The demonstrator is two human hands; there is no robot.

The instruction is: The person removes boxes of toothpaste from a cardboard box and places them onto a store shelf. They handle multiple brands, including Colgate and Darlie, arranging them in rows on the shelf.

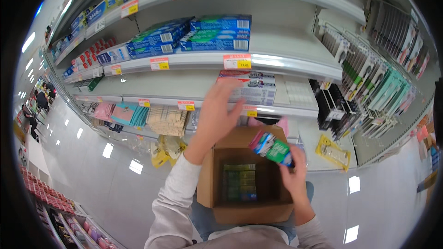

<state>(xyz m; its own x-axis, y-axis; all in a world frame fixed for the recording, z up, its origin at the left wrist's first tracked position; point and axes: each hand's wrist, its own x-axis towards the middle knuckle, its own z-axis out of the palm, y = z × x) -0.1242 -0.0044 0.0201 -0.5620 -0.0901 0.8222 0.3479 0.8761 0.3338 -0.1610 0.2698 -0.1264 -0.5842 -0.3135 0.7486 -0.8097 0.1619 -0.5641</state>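
Note:
My left hand (218, 117) reaches up to the lower shelf, its fingers stretched out and thumb apart, holding nothing. Just behind it lies a stack of white and red toothpaste boxes (258, 91), partly hidden by the fingers; whether they touch is hard to tell. In my right hand (296, 175) is a bundle of toothpaste boxes (272, 147) coloured green, blue and pink, held tilted over the right side of an open cardboard box (264, 216). Green and yellow boxes (239, 182) lie at the bottom of that cardboard box, which stands between my legs.
Blue and green toothpaste boxes (217, 39) fill part of the shelf above. Folded towels (167, 121) sit low at the left, with a yellow bag (167, 150) below. A yellow package (333, 152) rests at the right. Toothbrushes (364, 74) hang on hooks there.

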